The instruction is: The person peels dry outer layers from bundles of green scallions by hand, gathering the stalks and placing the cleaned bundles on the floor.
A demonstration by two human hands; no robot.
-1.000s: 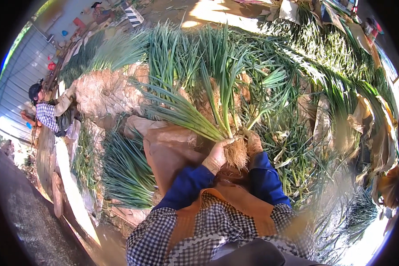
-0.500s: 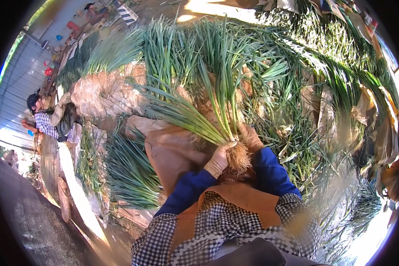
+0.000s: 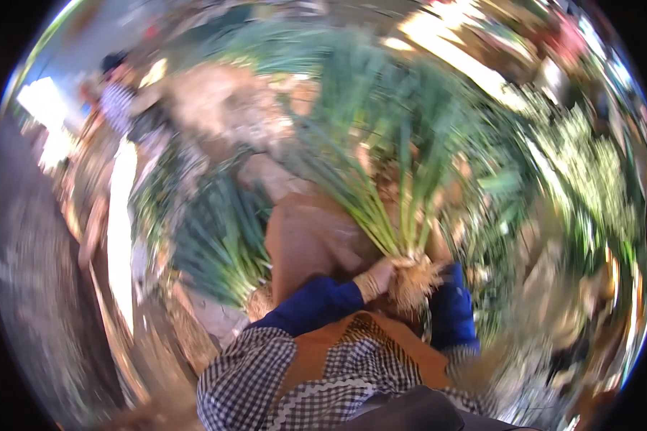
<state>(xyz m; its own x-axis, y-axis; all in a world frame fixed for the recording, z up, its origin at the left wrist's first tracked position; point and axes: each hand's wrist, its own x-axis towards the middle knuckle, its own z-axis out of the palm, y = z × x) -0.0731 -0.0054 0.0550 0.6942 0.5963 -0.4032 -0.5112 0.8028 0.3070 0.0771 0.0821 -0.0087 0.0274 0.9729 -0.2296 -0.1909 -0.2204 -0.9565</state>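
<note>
A bunch of green garlic [image 3: 399,226] stands tilted before me, its long flat leaves fanning away and its tan, stringy roots toward me. My left hand [image 3: 379,276], pale as if gloved, is closed round the base of the stalks just above the roots. On the right side of the same bunch is my right hand [image 3: 439,246]. It is smeared by motion, and its fingers are hidden behind the stalks. Under the bunch, a brown cover [image 3: 305,233] lies over my lap.
At my left lies a pile of green garlic [image 3: 219,248], roots toward me. A longer heap [image 3: 366,86] stretches across the far side, beside a tan mass of roots [image 3: 226,100]. Loose leaves [image 3: 496,273] are strewn at the right. A person in a checked shirt [image 3: 117,104] sits far left.
My view has swung, so the surroundings are shifted and blurred. Both hands and the bunch appear farther right and slightly lower in the picture. My left hand keeps its hold on the stalks.
</note>
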